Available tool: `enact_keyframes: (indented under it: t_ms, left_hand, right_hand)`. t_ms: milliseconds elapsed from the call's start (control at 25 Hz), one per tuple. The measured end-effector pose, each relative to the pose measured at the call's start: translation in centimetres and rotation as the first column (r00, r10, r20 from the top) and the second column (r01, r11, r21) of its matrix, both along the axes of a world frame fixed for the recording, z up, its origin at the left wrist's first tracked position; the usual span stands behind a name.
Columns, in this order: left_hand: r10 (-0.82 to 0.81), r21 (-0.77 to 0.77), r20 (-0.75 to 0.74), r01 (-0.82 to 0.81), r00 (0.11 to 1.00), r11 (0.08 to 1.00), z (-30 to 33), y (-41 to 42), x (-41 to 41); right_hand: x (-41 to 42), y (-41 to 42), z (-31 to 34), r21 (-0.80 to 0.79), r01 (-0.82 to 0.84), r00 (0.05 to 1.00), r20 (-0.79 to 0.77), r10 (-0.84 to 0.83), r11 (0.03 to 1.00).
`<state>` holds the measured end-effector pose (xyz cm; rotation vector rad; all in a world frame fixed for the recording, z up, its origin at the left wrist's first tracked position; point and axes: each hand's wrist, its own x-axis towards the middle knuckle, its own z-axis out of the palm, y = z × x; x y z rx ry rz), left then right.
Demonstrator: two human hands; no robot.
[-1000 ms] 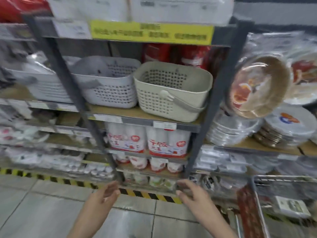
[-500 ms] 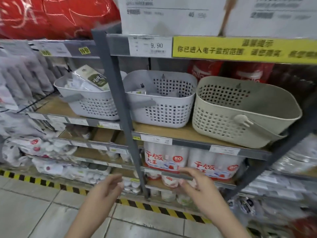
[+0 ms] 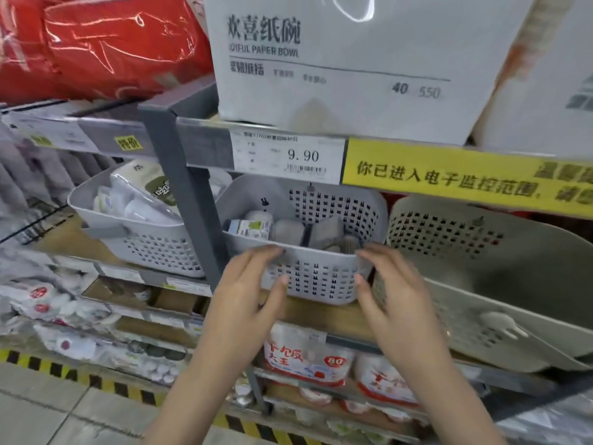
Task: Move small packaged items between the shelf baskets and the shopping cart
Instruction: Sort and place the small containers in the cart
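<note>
- Small packaged items lying in the middle grey basket on the shelf, none lifted out yet.
- More packets piled in the left grey basket; beige basket on the right looking bare inside, as far as can be seen.
- Shopping cart out of view, so impossible to say what already sits in it.
- Judged stage: at the start of a pick from the middle basket, with the grasp, the carry and the drop into the cart all left to do.
- Left hand raised in front of the middle basket's left front corner, fingers spread and gently bent, fingertips at the rim, thumb near the perforated wall; holding nothing.
- Right hand mirrored at the basket's right front corner, fingers loosely curved toward the rim, thumb pointing inward; likewise holding nothing.
- Cannot tell whether either hand actually touches the basket or hovers just in front.
- Both forearms reaching up from the bottom edge, converging on the basket from either side.
- Above, white paper bowl box and price tag on the upper shelf edge.
</note>
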<state>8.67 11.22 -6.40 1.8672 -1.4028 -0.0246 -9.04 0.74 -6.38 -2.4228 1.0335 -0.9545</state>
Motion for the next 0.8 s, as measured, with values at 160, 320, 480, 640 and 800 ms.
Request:
enact_keyframes:
  t_ms: [160,320,480,640,800]
  left_hand:
    - [0.079,0.005,0.118,-0.080,0.990,0.997,-0.6,-2.7,1.5]
    - [0.094,-0.009,0.228,-0.095,0.969,0.995,-1.3,-3.0,2.3]
    - [0.087,-0.048,0.231,-0.078,0.969,0.996,-1.5,-2.8,2.5]
    - [0.073,-0.049,0.263,-0.062,0.962,0.997,-1.5,-2.6,2.6]
    - [0.057,-0.019,0.264,-0.054,0.963,0.998,-1.3,-2.5,2.8]
  right_hand:
    - [1.5,-1.0,-0.4,-0.138,-0.041,0.992,-0.127,0.024,0.990]
    - [2.4,-2.3,1.4,-0.111,-0.091,0.981,-0.183,0.070,0.990]
    - [6.8,-5.9,3.7,0.157,-0.191,0.901,-0.363,0.236,0.969]
    - [13.3,-9.5,3.7,0.382,-0.296,0.705,-0.531,0.470,0.875]
    - [16.9,-10.1,2.7,0.461,-0.408,0.636,-0.476,0.608,0.788]
